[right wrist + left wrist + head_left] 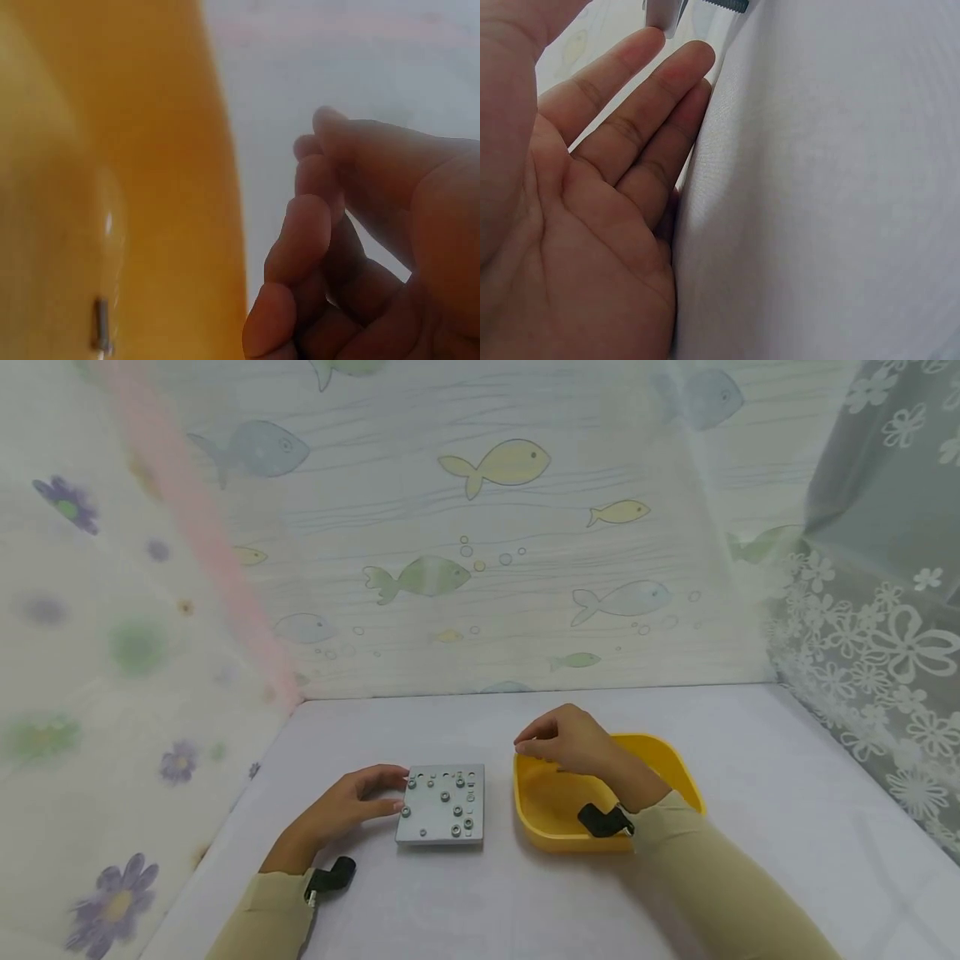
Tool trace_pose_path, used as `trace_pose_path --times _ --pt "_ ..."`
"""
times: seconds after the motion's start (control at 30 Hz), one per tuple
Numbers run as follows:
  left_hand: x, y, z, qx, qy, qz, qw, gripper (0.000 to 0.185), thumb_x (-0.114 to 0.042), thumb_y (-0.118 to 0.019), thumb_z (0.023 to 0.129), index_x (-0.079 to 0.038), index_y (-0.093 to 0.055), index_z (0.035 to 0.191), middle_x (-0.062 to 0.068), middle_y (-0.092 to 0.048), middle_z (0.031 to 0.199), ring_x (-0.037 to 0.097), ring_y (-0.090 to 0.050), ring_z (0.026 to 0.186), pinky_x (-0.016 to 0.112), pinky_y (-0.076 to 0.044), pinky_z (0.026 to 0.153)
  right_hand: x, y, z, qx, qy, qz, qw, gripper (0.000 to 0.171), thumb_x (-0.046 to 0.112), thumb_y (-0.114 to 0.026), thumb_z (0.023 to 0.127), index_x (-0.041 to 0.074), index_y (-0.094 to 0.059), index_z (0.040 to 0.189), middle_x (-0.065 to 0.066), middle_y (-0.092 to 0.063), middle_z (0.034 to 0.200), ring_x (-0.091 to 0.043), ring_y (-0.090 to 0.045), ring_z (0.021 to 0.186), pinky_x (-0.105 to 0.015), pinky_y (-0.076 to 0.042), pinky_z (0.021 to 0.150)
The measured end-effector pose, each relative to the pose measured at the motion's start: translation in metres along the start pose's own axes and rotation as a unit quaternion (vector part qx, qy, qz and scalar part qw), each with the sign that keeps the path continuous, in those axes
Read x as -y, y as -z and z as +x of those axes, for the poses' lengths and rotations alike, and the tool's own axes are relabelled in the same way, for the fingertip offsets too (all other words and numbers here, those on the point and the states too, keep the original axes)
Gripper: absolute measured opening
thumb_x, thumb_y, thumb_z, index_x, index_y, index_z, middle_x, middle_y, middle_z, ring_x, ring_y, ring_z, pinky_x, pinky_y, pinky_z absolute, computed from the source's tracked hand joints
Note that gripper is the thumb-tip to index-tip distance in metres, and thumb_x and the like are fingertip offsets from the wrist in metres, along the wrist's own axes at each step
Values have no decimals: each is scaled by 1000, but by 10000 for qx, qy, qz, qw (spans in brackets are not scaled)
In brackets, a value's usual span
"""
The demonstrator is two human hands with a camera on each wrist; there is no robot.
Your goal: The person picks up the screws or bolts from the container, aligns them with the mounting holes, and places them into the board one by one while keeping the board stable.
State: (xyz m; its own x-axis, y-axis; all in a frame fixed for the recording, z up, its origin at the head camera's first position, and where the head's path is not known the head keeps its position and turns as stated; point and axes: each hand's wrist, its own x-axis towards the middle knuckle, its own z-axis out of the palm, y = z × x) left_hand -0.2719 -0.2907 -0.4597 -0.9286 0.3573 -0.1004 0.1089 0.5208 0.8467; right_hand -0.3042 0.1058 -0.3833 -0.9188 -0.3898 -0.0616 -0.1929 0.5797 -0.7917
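Note:
A square silver metal plate [433, 806] with several socket-head screws [446, 797] in it sits on the white table. My left hand [352, 806] is at the plate's left side, thumb and forefinger at its edge, the other fingers extended. A dark threaded screw end [727, 4] shows by the plate's edge in the left wrist view. Over the left rim of a yellow bowl [573, 842] hovers my right hand [573, 742], thumb and forefinger tips together. Whether something small is between those tips cannot be made out. One small screw [102, 324] lies inside the bowl.
White cloth covers the table [495, 902]. Behind it hangs a fish-print curtain [510, 543], with a flower-print curtain [135, 693] on the left and a sheer floral one [885, 652] on the right. The yellow bowl stands right of the plate, a gap between them.

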Motion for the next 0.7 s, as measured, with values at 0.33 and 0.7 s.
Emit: trace_pose_path --times 0.33,0.7 --pt "1 -1 0 -31 4 2 10000 56 -40 -82 88 -28 -62 139 -4 -68 134 23 -52 141 57 -30 123 -26 18 -2 403 -62 -417 9983 17 32 -78 93 20 -82 104 -2 -76 84 -19 -64 75 -30 -52 68" --pt "-3 -2 -2 -13 55 10 10000 58 -42 -82 88 -30 -61 140 -4 -66 136 23 -51 142 57 -31 122 -45 25 -4 576 -458 -716 9947 24 27 -79 93 12 -81 111 -2 -77 74 -17 -71 65 -30 -58 63"
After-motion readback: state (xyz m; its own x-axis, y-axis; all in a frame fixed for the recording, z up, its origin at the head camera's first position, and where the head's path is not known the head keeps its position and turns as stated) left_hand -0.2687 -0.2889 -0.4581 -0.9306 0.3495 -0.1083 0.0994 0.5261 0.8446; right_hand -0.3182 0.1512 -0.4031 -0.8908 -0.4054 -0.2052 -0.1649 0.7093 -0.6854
